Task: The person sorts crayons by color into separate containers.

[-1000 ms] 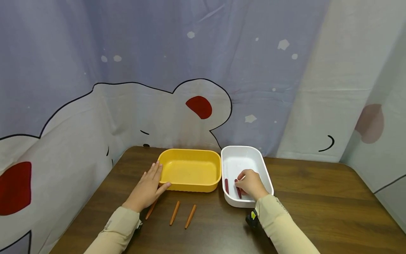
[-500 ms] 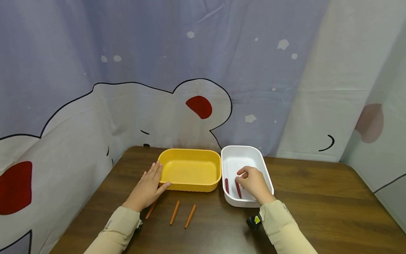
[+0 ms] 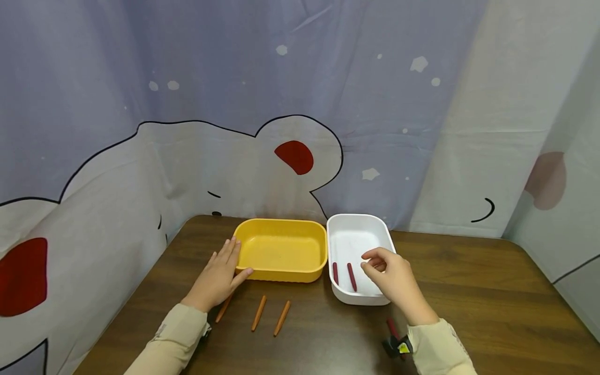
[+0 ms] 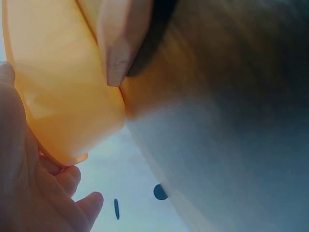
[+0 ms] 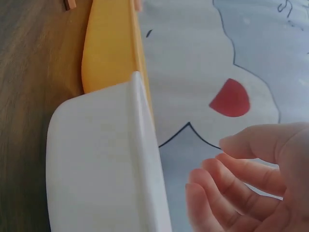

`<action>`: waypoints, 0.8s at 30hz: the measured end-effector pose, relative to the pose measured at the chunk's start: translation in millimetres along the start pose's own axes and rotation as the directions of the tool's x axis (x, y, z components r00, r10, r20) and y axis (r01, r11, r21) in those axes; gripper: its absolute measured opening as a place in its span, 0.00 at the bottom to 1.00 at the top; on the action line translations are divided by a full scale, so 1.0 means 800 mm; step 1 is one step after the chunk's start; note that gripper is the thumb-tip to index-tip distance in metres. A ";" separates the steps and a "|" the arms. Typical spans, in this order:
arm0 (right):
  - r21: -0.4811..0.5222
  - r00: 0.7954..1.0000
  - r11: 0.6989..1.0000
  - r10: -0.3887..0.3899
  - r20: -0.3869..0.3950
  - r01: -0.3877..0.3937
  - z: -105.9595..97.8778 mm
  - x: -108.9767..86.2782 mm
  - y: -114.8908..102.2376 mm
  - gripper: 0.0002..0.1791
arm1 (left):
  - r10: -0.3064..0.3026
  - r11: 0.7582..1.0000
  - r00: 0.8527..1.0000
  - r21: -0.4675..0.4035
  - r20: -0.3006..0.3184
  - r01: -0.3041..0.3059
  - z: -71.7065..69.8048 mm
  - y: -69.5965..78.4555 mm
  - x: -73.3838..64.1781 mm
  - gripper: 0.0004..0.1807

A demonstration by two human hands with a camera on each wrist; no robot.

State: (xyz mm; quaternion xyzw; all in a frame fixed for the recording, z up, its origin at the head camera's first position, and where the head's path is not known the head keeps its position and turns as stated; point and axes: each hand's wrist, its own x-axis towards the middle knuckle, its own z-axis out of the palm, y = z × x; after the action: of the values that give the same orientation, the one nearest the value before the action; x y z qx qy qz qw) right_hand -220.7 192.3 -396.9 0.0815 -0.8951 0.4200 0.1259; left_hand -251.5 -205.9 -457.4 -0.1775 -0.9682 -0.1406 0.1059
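2 dark-red crayon-like sticks (image 3: 352, 277) lie apart on the floor of the white tub (image 3: 358, 298), toward its near end, both slanting only slightly from straight away. The step in hand looks like setting dark-red sticks in this tub, and I judge the second as already placed, since the right hand (image 3: 394, 273) hangs above the tub's right near side with its fingers loosely bent and nothing held. The right-wrist view bears this out: thumb and fingertips frame only air, beside the tub's rim.

1 more dark-red stick (image 3: 392, 327) rests on the brown tabletop (image 3: 469, 281) below the right wrist, partly covered by the black wrist camera (image 3: 391, 348). If it belongs with the other 2, the next move calls for drawing the right hand back toward the body and pinching it.

The left hand (image 3: 217, 278) grasps nothing; its fingers are extended against the left end of the yellow tub (image 3: 281, 275), thumb across the near-left corner, probably steadying it. No stick shows inside that tub. 3 orange-brown crayon-like sticks (image 3: 259, 313) lie in front of it: the leftmost runs partly under the left hand, and the other 2 sit between the hands, untouched.
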 end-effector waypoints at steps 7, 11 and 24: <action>-0.045 1.000 0.999 -0.012 0.028 0.013 -0.024 -0.024 -0.001 0.06 | -0.003 1.000 1.000 0.001 0.003 0.003 0.000 -0.001 0.000 0.46; -0.049 0.999 0.999 -0.002 0.052 0.005 -0.031 -0.039 0.004 0.06 | -0.003 1.000 1.000 0.002 0.007 0.003 -0.001 -0.001 0.000 0.46; -0.067 0.985 0.994 0.093 0.146 -0.084 -0.033 -0.072 0.027 0.04 | -0.004 1.000 1.000 -0.005 0.010 0.004 -0.002 0.001 -0.001 0.45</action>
State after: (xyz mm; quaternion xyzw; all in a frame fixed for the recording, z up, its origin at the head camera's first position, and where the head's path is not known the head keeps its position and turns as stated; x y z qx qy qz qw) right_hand -166.5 228.2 -413.4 0.0690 -0.9169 0.3908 0.0423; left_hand -250.7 -206.1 -455.7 -0.1763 -0.9688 -0.1423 0.1003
